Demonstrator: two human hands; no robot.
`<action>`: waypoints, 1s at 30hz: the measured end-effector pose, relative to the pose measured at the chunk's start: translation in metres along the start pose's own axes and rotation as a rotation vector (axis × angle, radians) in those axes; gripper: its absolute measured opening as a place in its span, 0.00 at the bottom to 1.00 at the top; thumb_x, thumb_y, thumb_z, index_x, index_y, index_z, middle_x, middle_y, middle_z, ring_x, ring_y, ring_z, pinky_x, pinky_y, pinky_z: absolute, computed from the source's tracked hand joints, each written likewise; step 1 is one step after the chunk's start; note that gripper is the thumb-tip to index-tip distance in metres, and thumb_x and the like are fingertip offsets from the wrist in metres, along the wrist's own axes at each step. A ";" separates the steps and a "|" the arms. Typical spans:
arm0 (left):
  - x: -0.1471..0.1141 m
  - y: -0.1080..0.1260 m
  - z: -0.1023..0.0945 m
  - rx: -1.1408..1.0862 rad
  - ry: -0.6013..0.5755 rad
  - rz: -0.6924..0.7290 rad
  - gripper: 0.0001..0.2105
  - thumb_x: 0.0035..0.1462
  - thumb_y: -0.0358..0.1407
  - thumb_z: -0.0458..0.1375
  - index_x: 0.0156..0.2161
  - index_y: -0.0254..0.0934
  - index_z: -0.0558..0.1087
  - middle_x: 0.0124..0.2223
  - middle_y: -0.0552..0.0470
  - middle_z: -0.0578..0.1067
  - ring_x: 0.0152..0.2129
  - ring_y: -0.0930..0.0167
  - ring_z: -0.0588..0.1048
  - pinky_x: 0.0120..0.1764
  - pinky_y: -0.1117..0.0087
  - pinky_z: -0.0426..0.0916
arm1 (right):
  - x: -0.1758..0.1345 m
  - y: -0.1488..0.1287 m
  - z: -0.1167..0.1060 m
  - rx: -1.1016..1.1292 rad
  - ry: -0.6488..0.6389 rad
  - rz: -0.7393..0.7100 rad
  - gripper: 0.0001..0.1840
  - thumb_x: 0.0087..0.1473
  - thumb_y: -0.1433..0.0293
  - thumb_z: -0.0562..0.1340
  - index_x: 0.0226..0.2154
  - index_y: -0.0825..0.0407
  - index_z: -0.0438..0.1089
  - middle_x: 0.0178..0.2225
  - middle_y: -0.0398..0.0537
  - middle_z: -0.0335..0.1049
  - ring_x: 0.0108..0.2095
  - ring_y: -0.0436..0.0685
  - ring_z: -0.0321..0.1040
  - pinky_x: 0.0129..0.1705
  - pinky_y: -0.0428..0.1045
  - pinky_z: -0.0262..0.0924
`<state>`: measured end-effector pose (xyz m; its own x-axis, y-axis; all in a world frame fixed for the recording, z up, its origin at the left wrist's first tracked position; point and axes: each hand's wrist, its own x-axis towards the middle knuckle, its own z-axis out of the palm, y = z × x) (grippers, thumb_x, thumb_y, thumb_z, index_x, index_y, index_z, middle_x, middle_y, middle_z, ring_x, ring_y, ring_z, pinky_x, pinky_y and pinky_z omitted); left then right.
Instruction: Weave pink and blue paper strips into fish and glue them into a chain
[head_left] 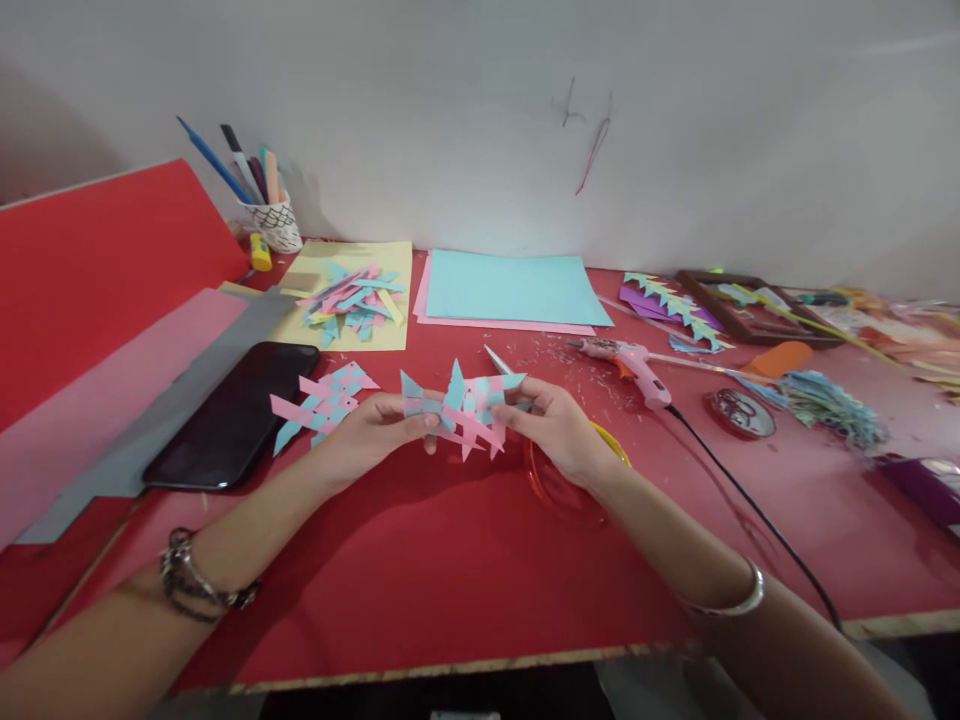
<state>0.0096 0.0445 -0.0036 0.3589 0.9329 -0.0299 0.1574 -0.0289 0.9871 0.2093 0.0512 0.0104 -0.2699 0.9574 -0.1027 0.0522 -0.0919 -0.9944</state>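
Between my two hands is a woven paper fish [474, 400] in pink and light blue checks, with pointed strip ends sticking out. My left hand [375, 428] pinches its left part between thumb and fingers. The thumb and fingers of my right hand [556, 425] close on its right side. A second woven paper fish [330, 400] in the same colours lies on the table just beyond my left wrist. Behind the held fish a pointed metal blade [498, 360] shows, partly hidden by my right hand. Under that hand lies a yellow and orange loop [611, 442]; whether it joins the blade I cannot tell.
A black phone [236, 415] lies left on the red table [420, 590]. Paper strips [356, 300] are heaped on a yellow sheet. Blue paper [517, 288] lies centrally. A pink glue gun [630, 365] with a cord and a wooden frame [750, 305] are at right. A pen cup [277, 225] stands behind.
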 end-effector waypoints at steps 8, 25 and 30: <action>0.007 -0.010 -0.004 -0.020 0.246 -0.012 0.11 0.45 0.39 0.54 0.18 0.37 0.62 0.16 0.59 0.62 0.14 0.78 0.59 0.21 0.74 0.55 | 0.005 -0.008 -0.018 0.160 0.258 -0.102 0.13 0.33 0.66 0.68 0.22 0.52 0.64 0.19 0.34 0.60 0.18 0.42 0.55 0.20 0.41 0.50; 0.002 0.006 0.002 0.200 0.164 -0.047 0.11 0.43 0.41 0.53 0.18 0.38 0.63 0.14 0.61 0.61 0.13 0.77 0.61 0.20 0.76 0.56 | -0.002 0.000 -0.011 -0.032 -0.081 -0.140 0.07 0.42 0.68 0.63 0.27 0.52 0.65 0.23 0.37 0.60 0.22 0.44 0.56 0.26 0.43 0.53; 0.001 0.006 0.002 0.232 0.167 -0.065 0.11 0.43 0.42 0.53 0.18 0.37 0.65 0.14 0.60 0.62 0.13 0.77 0.61 0.19 0.76 0.56 | -0.003 -0.001 -0.010 -0.049 -0.099 -0.145 0.07 0.43 0.67 0.62 0.27 0.52 0.65 0.23 0.38 0.59 0.23 0.44 0.56 0.26 0.43 0.53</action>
<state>0.0125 0.0445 0.0024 0.1880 0.9811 -0.0465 0.3878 -0.0307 0.9212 0.2195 0.0512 0.0122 -0.3709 0.9279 0.0372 0.0524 0.0609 -0.9968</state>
